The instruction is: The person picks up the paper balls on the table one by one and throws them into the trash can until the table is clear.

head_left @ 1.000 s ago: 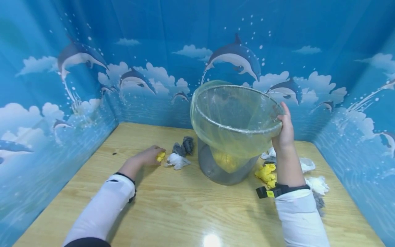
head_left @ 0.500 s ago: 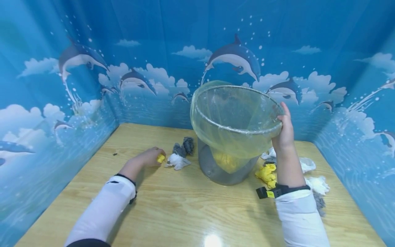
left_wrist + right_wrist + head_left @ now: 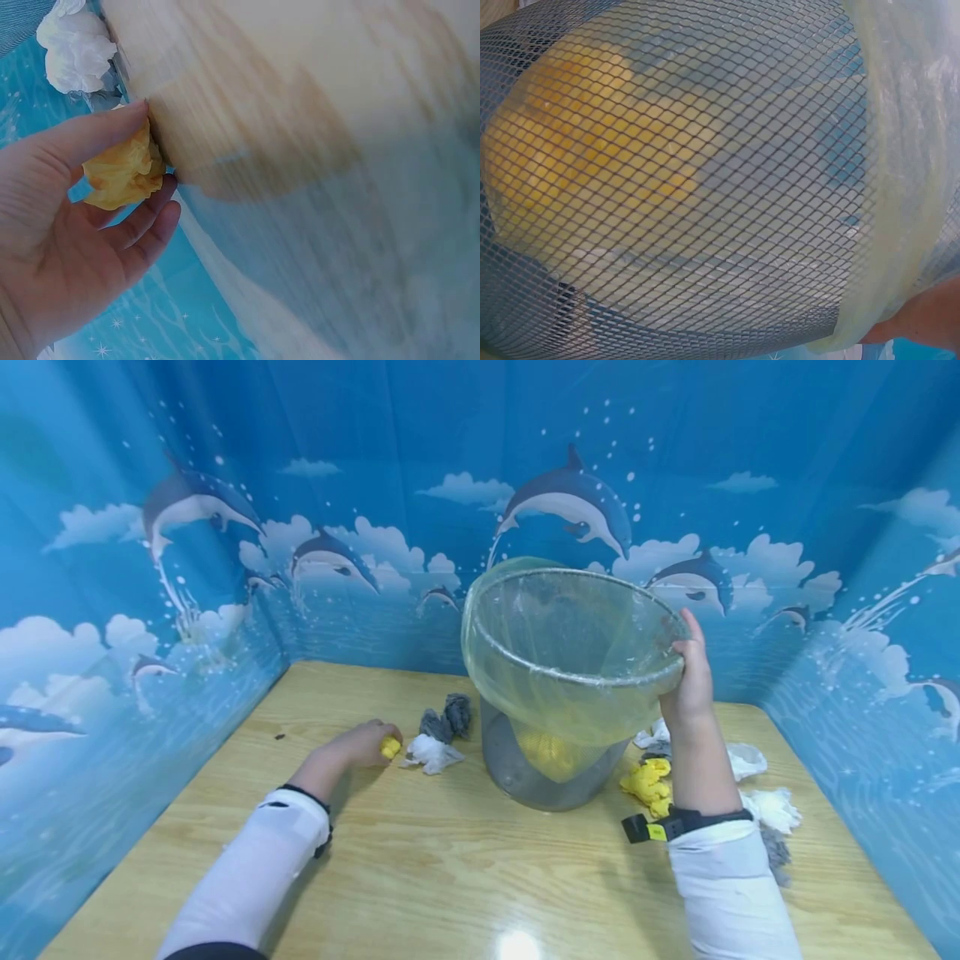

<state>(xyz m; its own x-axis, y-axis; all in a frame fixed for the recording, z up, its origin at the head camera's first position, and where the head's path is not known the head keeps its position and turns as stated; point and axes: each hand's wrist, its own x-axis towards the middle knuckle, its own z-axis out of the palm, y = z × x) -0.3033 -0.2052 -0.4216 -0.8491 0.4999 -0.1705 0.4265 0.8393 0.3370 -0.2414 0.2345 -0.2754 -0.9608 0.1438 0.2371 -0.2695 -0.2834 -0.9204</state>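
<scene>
A yellow crumpled ball, paper or thin plastic, is pinched between the thumb and fingers of my left hand, low over the table's left part. My right hand grips the right side of the rim of a mesh wastebasket, thumb on the rim. A translucent yellow bin liner lines the basket and folds over its rim. Through the mesh in the right wrist view, yellow crumpled pieces show inside the liner. Beside the left fingertips lies a white crumpled piece, with dark grey crumpled pieces behind it.
Right of the basket, by the right forearm, lie a yellow crumpled piece, white crumpled pieces and a grey one. A small dark scrap is at the table's left. A dolphin-print curtain encloses the wooden table.
Both hands and the basket keep nearly the same place. The left hand holds the yellow ball throughout; the whole head view shifts very slightly.
</scene>
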